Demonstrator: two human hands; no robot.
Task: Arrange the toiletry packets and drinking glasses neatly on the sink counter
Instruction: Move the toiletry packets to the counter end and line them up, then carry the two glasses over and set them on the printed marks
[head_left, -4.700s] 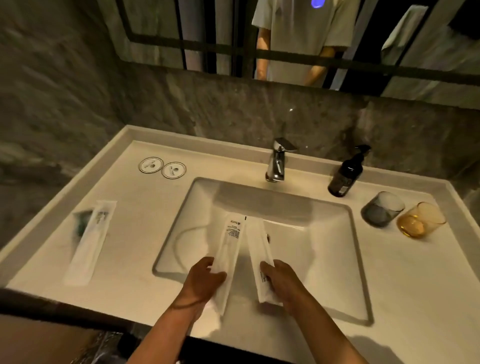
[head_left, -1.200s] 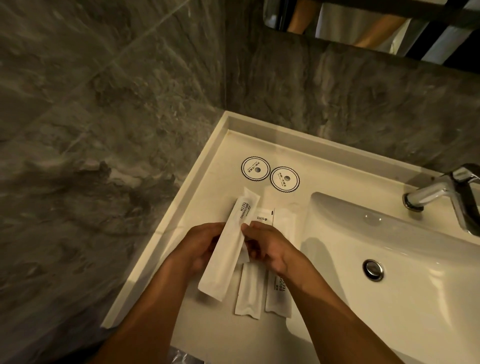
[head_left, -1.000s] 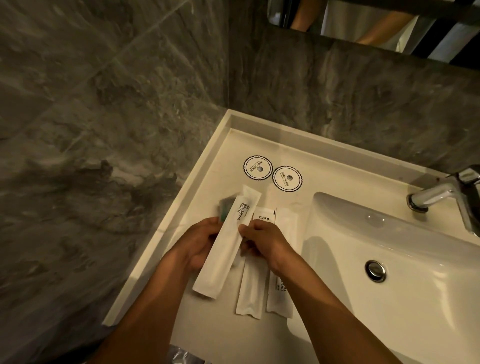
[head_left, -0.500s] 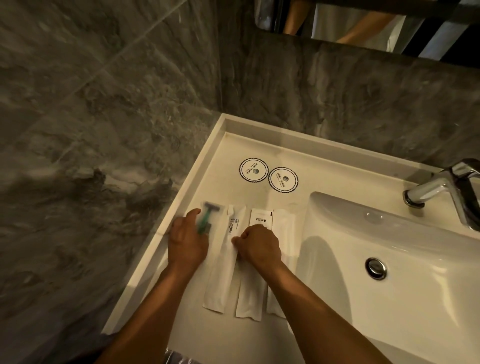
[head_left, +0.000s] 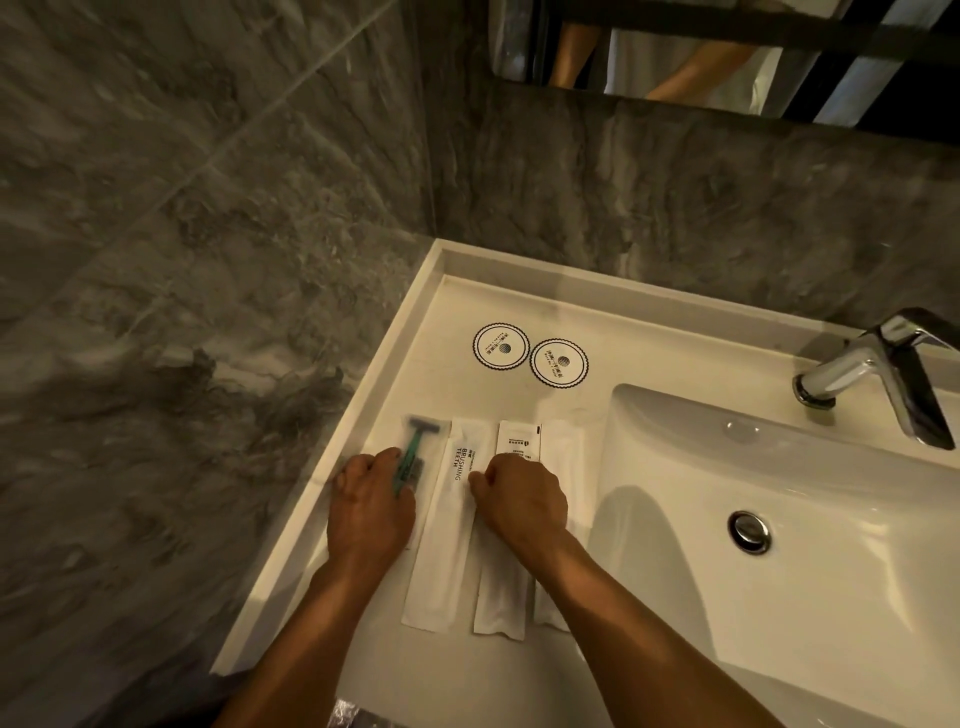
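Several toiletry packets lie side by side on the white counter (head_left: 467, 301), left of the basin. Leftmost is a clear razor packet (head_left: 418, 441) with a green razor inside. My left hand (head_left: 371, 512) lies over its lower half and grips it. Beside it is a long white toothbrush packet (head_left: 444, 561) printed "BRUSHING TEETH". My right hand (head_left: 519, 499) is curled, its fingertips pinching that packet's right edge. Under this hand run a third white packet (head_left: 517, 441) and a fourth white packet (head_left: 563, 447). No drinking glass is in view.
Two round paper coasters (head_left: 500, 346) (head_left: 558, 362) lie behind the packets. The basin with its drain (head_left: 749, 530) is to the right, and the chrome faucet (head_left: 872, 374) at far right. Grey marble walls close the left and back, with a raised counter rim (head_left: 332, 493).
The toothbrush packet, held up in both hands a second ago, now lies flat in the row. My left hand has slid the razor packet in beside it.
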